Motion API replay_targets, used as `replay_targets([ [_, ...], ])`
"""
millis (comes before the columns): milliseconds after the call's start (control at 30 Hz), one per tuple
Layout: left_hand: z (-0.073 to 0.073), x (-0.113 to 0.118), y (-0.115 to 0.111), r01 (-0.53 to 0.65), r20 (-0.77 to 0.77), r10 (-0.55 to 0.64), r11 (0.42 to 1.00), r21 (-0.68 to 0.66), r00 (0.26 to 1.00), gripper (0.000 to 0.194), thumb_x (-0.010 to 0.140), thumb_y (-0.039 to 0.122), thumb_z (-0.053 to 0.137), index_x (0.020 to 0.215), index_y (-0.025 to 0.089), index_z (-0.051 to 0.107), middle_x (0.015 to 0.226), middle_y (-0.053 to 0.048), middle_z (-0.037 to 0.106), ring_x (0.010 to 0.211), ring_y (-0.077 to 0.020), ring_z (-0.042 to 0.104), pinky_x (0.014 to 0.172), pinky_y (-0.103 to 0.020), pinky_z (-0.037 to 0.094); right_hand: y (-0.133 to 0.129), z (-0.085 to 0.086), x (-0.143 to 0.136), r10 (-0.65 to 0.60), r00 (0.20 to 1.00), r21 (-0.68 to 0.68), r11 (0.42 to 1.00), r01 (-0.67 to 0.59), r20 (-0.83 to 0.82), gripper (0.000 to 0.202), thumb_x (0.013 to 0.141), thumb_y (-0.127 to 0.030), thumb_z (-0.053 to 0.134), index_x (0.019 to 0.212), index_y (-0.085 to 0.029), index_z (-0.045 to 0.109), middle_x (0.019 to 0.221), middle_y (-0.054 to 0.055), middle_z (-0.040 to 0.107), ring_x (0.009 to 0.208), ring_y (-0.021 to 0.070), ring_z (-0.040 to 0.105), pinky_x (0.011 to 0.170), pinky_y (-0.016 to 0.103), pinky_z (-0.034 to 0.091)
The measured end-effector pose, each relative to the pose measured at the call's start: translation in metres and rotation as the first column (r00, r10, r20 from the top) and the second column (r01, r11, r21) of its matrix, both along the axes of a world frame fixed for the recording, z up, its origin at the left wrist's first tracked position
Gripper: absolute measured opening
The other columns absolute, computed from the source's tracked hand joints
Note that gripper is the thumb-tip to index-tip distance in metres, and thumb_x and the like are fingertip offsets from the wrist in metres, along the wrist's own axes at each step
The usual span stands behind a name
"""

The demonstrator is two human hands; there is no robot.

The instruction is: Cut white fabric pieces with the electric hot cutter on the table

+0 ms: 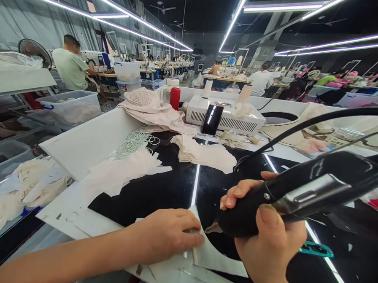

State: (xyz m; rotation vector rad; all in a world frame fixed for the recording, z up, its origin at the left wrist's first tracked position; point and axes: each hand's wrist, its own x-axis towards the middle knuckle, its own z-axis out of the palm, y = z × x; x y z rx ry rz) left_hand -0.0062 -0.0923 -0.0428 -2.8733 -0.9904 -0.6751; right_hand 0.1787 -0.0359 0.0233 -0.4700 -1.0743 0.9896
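My right hand (269,234) is wrapped round a black corded handheld tool (316,182) with a shiny metal lever on its side, thumb near the lever. The tool is raised over the right side of the black glossy tabletop (161,190). Nearer the front edge, my left hand (174,233) pinches a curved white fabric piece (217,257), its fingers curled at the edge. A teal cutter (317,249) lies partly hidden behind my right hand. Beyond both hands sits a stack of cream cut fabric pieces (204,153).
Pale fabric (127,168) and tangled green cord (132,142) lie at left. A phone (212,119) leans on a white vented box (228,114); a red thread spool (174,98) stands nearby. The tool's black cable (304,124) arches at right. A co-worker (69,63) sits far left.
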Motion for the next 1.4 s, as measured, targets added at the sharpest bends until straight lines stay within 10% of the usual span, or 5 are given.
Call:
replay_targets([
  [767,0.002,0.006,-0.005,-0.014,-0.008,0.016,0.981,0.191,1.000,0.017,0.110,0.007,0.056,0.118,0.014,0.069,0.108,-0.009,0.072,0.101,-0.0202,0.072,0.093,-0.031,0.064,-0.011,0.000,0.013,-0.012,0.999,-0.022,1.000,0.012,0.033,0.035,0.087,-0.037,0.086,0.114,-0.025,0.067,0.075,-0.002,0.071,0.057,0.0188,0.066,0.050,0.035,0.061],
  [1000,0.015,0.006,-0.009,0.009,-0.018,-0.007,0.990,0.140,1.000,0.019,0.113,0.007,0.052,0.121,0.010,0.068,0.115,-0.009,0.075,0.118,-0.0200,0.070,0.122,-0.039,0.053,-0.018,0.013,0.029,-0.056,0.998,-0.076,0.996,0.055,-0.016,0.049,0.073,-0.046,0.097,0.108,-0.026,0.070,0.071,-0.004,0.070,0.052,0.0181,0.062,0.044,0.031,0.059],
  [1400,0.010,0.035,-0.021,0.009,0.010,-0.009,0.999,0.042,1.000,0.025,0.106,0.001,0.048,0.123,0.003,0.066,0.101,-0.009,0.069,0.096,-0.0224,0.065,0.096,-0.032,0.059,-0.031,0.000,0.046,-0.050,0.993,-0.051,0.997,0.056,0.106,0.041,0.086,-0.045,0.090,0.115,-0.029,0.066,0.077,-0.004,0.070,0.058,0.0194,0.066,0.051,0.034,0.060],
])
